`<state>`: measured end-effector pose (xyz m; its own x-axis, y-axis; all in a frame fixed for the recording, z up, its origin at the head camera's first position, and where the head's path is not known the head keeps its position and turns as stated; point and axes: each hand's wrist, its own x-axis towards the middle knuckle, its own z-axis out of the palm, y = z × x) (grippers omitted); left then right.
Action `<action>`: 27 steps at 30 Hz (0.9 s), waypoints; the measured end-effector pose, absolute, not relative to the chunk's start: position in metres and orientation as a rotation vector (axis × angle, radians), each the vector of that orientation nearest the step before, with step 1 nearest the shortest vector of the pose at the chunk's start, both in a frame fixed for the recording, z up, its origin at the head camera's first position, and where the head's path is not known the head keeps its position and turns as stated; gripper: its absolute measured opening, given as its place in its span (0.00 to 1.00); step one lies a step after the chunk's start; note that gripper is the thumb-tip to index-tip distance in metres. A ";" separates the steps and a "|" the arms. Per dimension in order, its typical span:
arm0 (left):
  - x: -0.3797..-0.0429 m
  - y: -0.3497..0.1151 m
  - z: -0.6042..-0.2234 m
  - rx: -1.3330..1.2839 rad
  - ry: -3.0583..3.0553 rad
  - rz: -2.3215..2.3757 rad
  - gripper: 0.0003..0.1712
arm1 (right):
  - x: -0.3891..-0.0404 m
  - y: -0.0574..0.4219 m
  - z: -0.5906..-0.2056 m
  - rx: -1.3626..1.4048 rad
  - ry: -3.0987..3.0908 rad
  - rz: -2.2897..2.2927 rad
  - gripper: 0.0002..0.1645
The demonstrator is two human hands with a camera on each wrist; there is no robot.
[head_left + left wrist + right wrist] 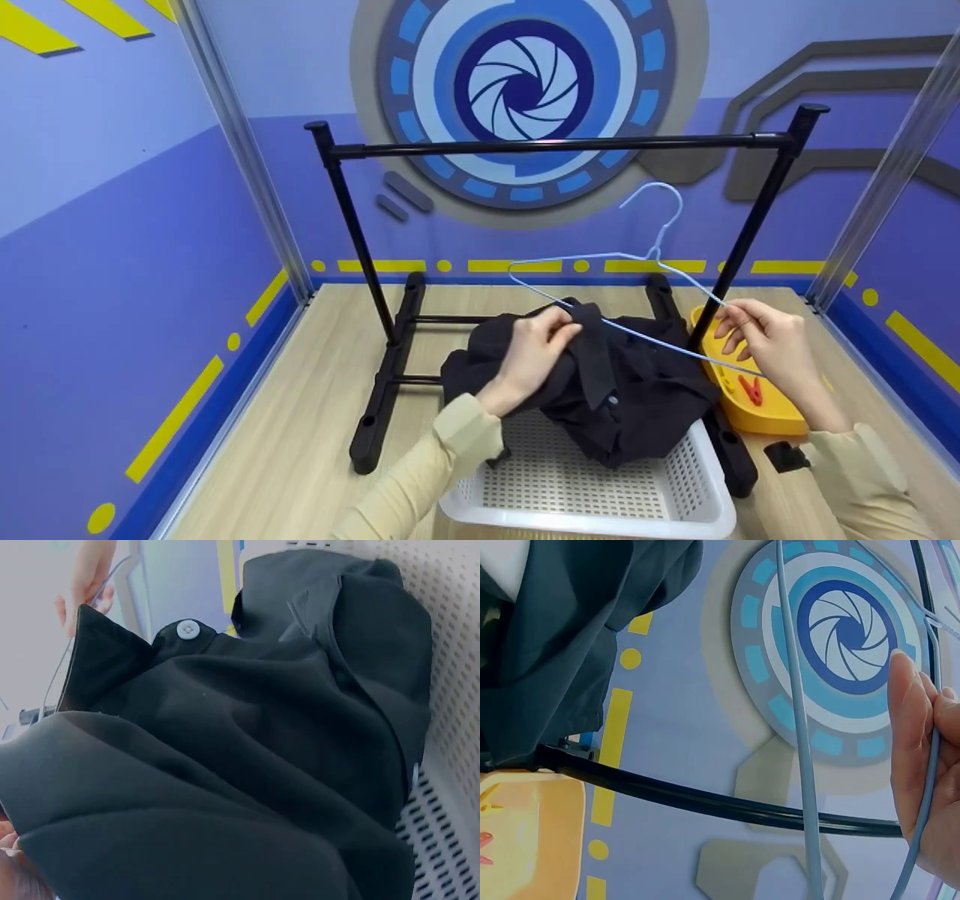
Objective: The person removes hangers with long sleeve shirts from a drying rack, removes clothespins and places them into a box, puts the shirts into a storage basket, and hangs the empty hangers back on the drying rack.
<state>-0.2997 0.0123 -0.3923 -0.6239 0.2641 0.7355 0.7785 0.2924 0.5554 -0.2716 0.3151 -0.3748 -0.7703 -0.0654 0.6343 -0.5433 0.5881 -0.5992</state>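
A black collared shirt (637,397) with pale buttons lies bunched over a white basket. My left hand (536,349) grips it near the collar (596,360). In the left wrist view the shirt (247,735) covers most of the picture, and only a bit of that hand shows at the lower left edge. A light blue wire hanger (660,341) is held by its right shoulder in my right hand (769,341), hook upward. The hanger's left end lies by the collar; whether it is inside the shirt I cannot tell. In the right wrist view, fingers (907,742) pinch the hanger wire (799,712).
A black clothes rack (562,146) stands over the basket (585,517), its bar above and behind the hands. To the right, partly behind a rack post, sits a yellow tray (765,420) with a red clothespin (751,391) in it. Printed walls enclose the wooden table (300,420).
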 end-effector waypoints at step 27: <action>-0.280 0.060 -0.457 -1.355 -2.655 -0.750 0.09 | -0.272 0.311 -0.381 0.495 -2.254 1.155 0.08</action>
<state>-0.2798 0.0602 -0.4570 -0.6095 0.7441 0.2735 0.7772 0.4929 0.3911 -0.2723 0.3108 -0.3815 -0.7789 -0.0712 0.6231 -0.5474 0.5621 -0.6200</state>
